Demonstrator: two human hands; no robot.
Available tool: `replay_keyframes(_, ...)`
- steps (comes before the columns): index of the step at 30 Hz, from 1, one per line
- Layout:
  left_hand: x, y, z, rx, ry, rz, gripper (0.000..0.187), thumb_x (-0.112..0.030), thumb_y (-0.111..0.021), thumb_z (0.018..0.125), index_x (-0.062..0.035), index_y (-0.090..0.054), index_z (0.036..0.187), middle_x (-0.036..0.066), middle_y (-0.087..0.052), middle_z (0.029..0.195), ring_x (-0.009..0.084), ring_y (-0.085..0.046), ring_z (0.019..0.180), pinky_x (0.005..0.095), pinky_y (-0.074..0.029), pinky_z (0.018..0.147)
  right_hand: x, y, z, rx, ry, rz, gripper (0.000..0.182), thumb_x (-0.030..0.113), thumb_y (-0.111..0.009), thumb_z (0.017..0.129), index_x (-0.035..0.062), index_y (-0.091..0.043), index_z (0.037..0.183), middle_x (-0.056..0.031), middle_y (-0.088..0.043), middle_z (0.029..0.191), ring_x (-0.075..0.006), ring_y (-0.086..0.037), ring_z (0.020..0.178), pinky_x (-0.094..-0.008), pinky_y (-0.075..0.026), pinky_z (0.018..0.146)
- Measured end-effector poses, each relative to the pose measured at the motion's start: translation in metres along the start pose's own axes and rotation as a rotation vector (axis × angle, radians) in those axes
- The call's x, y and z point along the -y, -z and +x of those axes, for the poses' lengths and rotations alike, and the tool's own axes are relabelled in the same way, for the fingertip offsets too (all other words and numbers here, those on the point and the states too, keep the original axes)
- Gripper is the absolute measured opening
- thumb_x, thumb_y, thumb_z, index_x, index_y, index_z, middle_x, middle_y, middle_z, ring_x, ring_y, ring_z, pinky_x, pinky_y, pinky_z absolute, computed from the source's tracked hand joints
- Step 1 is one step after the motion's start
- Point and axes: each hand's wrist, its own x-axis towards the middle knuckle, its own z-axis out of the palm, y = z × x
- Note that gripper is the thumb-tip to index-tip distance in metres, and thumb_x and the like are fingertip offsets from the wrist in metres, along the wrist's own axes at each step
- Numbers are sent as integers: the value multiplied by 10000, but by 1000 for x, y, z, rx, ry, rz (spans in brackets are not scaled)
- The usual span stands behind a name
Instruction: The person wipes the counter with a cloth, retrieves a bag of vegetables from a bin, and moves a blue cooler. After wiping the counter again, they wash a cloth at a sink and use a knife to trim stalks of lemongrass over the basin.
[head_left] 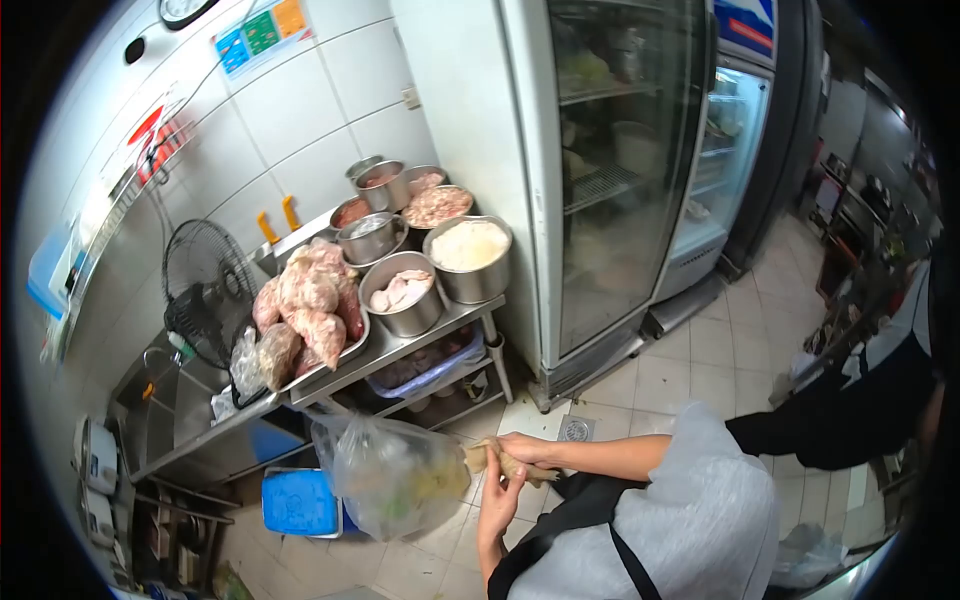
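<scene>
Both of my hands meet at a pale tan, leafy-looking piece (508,463) whose exact nature is unclear. My left hand (498,492) grips it from below, thumb up. My right hand (527,449) wraps round it from above. Just left of the hands, a large clear plastic bag (390,480) with yellow-green contents hangs above the tiled floor, close to the piece.
A steel table (400,352) holds a tray of raw meat (308,300) and several metal pots, one with white contents (470,247). A blue-lidded box (300,502) sits below. Glass-door fridges (625,170) stand behind; another person's dark clothing (840,420) is at right.
</scene>
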Motion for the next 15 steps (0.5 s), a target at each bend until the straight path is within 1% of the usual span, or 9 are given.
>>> replay_keyframes(1, 3, -6, -1, 51, 91, 54, 717, -122, -552, 857, -70, -83, 1397, 99, -256, 1387, 162, -409, 1131, 296, -405, 884, -10, 11, -6, -12, 9, 24, 403, 381, -336, 933, 60, -550, 1051, -83, -593, 834, -159, -574, 648, -295, -481, 518)
replay_keyframes(2, 4, -14, -3, 66, 161, 84, 665, -133, -559, 857, -87, -165, 1390, 82, -320, 1356, 146, -445, 1085, 269, -411, 863, -24, 26, -8, 7, -132, 95, 417, 406, -339, 924, 67, -549, 1046, -91, -595, 842, -172, -582, 663, -307, -492, 541)
replay_keyframes(3, 6, -20, -4, 82, 172, 102, 665, -133, -559, 857, -87, -165, 1390, 82, -320, 1356, 146, -445, 1085, 269, -411, 863, -33, 38, -15, 33, -271, 165, 431, 431, -343, 916, 74, -548, 1041, -99, -598, 851, -184, -590, 678, -319, -503, 564)
replay_keyframes(4, 7, -26, -3, 162, 183, 131, 624, -133, -555, 861, -101, -210, 1381, 76, -351, 1337, 142, -457, 1066, 259, -409, 860, -41, 50, -23, 29, -259, 186, 431, 431, -343, 916, 74, -548, 1041, -99, -598, 851, -184, -590, 678, -319, -503, 564)
replay_keyframes(6, 6, -43, 0, 245, 179, 141, 527, -130, -541, 872, -133, -319, 1350, 70, -407, 1298, 133, -466, 1046, 242, -399, 862, -39, 65, -45, 191, -406, 419, 594, 610, -397, 825, 65, -562, 995, -99, -609, 866, -191, -598, 677, -329, -506, 557)
replay_keyframes(9, 5, -67, 15, 258, 318, 136, 527, -125, -533, 877, -124, -309, 1353, 63, -408, 1293, 129, -453, 1066, 250, -378, 893, -14, 82, -68, 303, -427, 403, 700, 699, -376, 768, 61, -556, 991, -94, -610, 869, -192, -600, 679, -328, -509, 574)
replay_keyframes(11, 11, -85, 31, 292, 297, 173, 522, -121, -530, 879, -120, -310, 1353, 60, -422, 1275, 122, -456, 1056, 245, -375, 893, -10, 108, -77, 294, -446, 402, 738, 727, -349, 752, 66, -550, 1010, -82, -612, 872, -190, -604, 678, -319, -510, 590)
replay_keyframes(13, 17, -109, 52, 347, 230, 216, 514, -112, -523, 882, -111, -312, 1351, 53, -450, 1240, 108, -462, 1035, 236, -368, 891, -18, 151, -79, 473, -376, 416, 777, 737, -354, 739, 60, -522, 1082, -112, -610, 931, -249, -621, 785, -372, -521, 673)
replay_keyframes(15, 9, -145, 70, 385, 269, 185, 509, -117, -523, 883, -109, -317, 1349, 56, -453, 1235, 107, -465, 1024, 235, -372, 884, -7, 179, -104, 467, -356, 441, 815, 758, -340, 724, 49, -522, 1082, -116, -610, 929, -256, -625, 760, -368, -520, 669)
